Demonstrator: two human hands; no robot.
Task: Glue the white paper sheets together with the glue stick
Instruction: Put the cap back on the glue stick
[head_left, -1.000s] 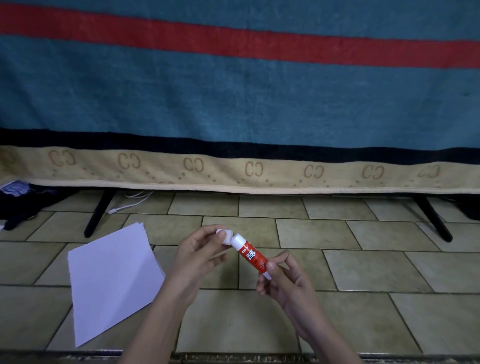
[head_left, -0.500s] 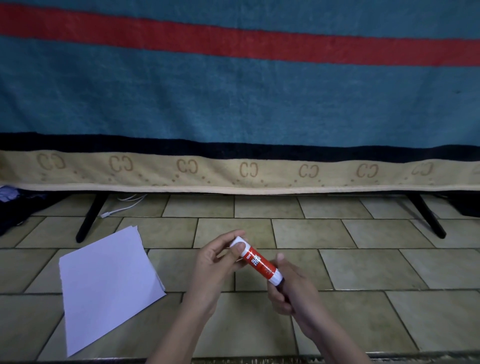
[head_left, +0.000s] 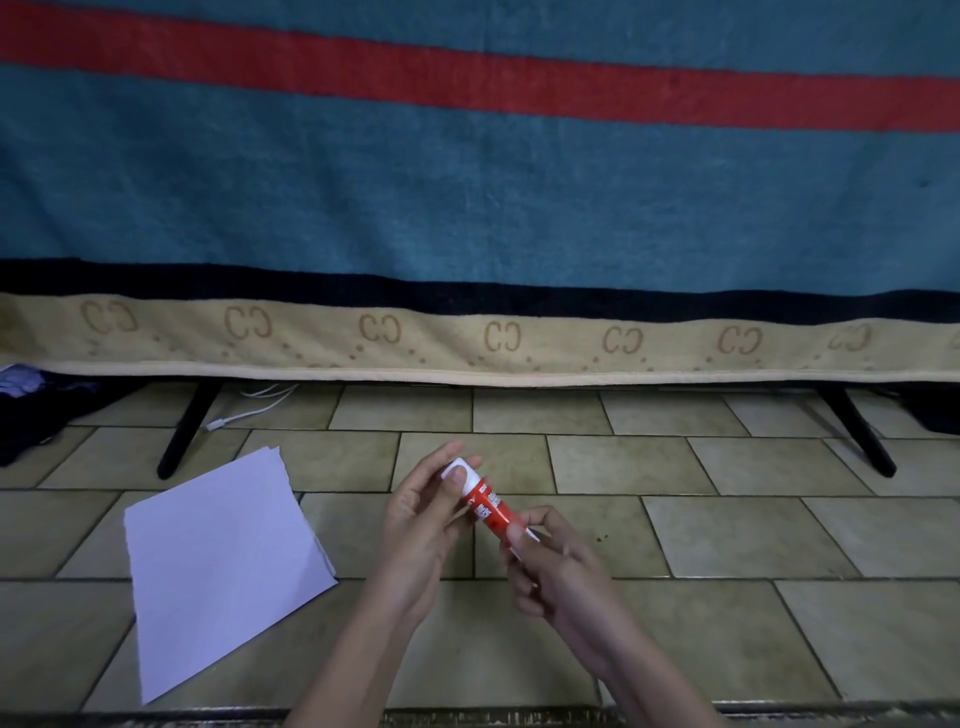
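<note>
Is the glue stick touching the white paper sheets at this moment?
No, both hands hold the glue stick in the air, while the white paper sheets lie apart on the floor tiles.

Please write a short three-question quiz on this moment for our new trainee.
1. True or false: the glue stick lies on the floor beside the white paper sheets.
2. Which hand pinches the glue stick's white cap? A) left hand B) right hand C) neither
3. Fill in: the sheets rest on the tiled ____.

Key: 1 false, both hands hold it above the floor; 2 A; 3 floor.
</note>
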